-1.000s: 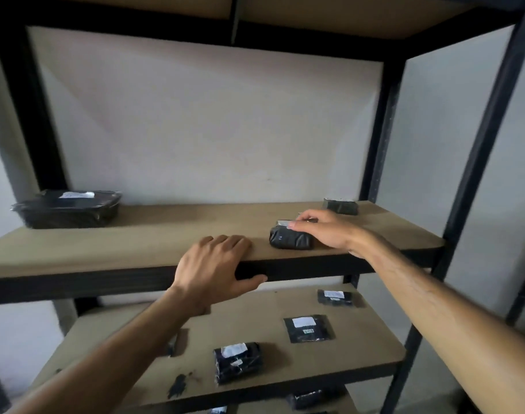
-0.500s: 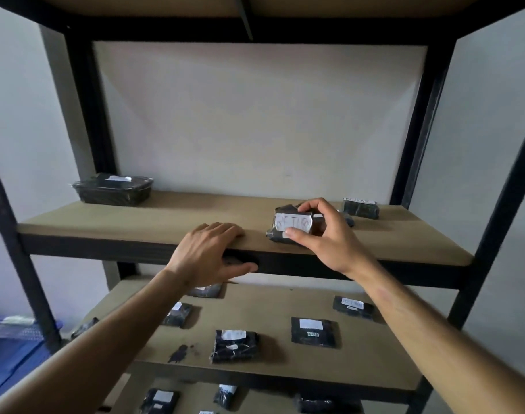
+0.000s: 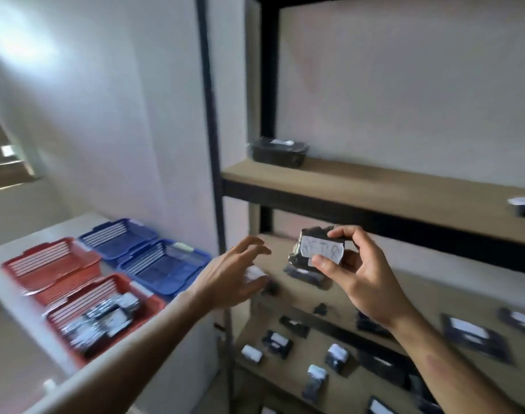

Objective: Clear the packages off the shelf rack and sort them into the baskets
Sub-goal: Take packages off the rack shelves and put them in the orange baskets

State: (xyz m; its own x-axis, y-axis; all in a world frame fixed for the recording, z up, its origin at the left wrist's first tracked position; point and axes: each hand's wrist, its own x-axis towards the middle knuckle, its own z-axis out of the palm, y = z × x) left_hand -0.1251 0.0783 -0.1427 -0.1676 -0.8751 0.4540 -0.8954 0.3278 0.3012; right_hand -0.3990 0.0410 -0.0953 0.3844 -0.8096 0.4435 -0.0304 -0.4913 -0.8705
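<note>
My right hand (image 3: 355,274) pinches a crinkled black package (image 3: 318,249), thumb hiding part of its handwritten label; left hand (image 3: 231,276) beside it, loose, blurred.

Glossy black plastic wrap with a matt white paper label (image 3: 322,251) between the fingers (image 3: 341,234); behind, matt wooden shelf boards (image 3: 374,186).

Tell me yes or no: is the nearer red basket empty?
No, the nearer red basket already holds a pile of dark packages with white labels.
</note>
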